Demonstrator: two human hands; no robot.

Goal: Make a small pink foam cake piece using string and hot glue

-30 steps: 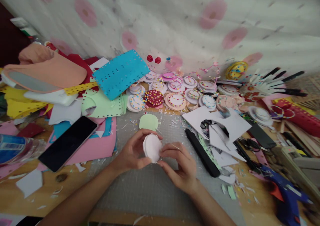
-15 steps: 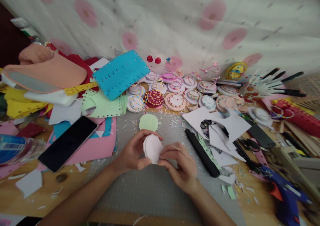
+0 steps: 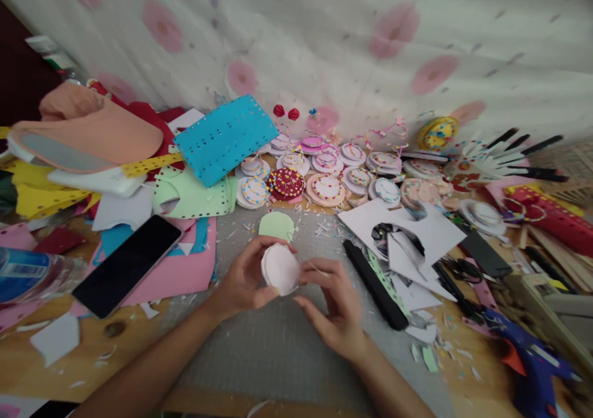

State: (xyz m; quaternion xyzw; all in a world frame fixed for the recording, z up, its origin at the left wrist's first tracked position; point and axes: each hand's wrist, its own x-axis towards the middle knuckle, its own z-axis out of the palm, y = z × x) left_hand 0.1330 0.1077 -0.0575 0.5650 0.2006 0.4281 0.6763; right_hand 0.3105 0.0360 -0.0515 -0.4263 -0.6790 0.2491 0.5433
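My left hand (image 3: 243, 279) is closed round a pale pink round foam piece (image 3: 280, 268), held above the grey cutting mat (image 3: 273, 350). Thumb and fingers pinch its edge. My right hand (image 3: 336, 304) sits just to the right of the piece, fingertips near its rim, fingers curled and slightly apart. A thin thread-like strand shows by the right fingertips. A light green foam circle (image 3: 277, 225) lies flat on the mat just beyond my hands.
Several decorated round foam pieces (image 3: 324, 186) line the back by the flowered cloth. A black phone (image 3: 127, 263) and pink sheets lie left; a perforated blue sheet (image 3: 225, 137) above. Black bar (image 3: 375, 282), white paper scraps, scissors and a blue glue gun (image 3: 532, 359) at right.
The pink piece has tilted and risen slightly in my left hand. My right hand's fingers have eased off its edge and opened a little.
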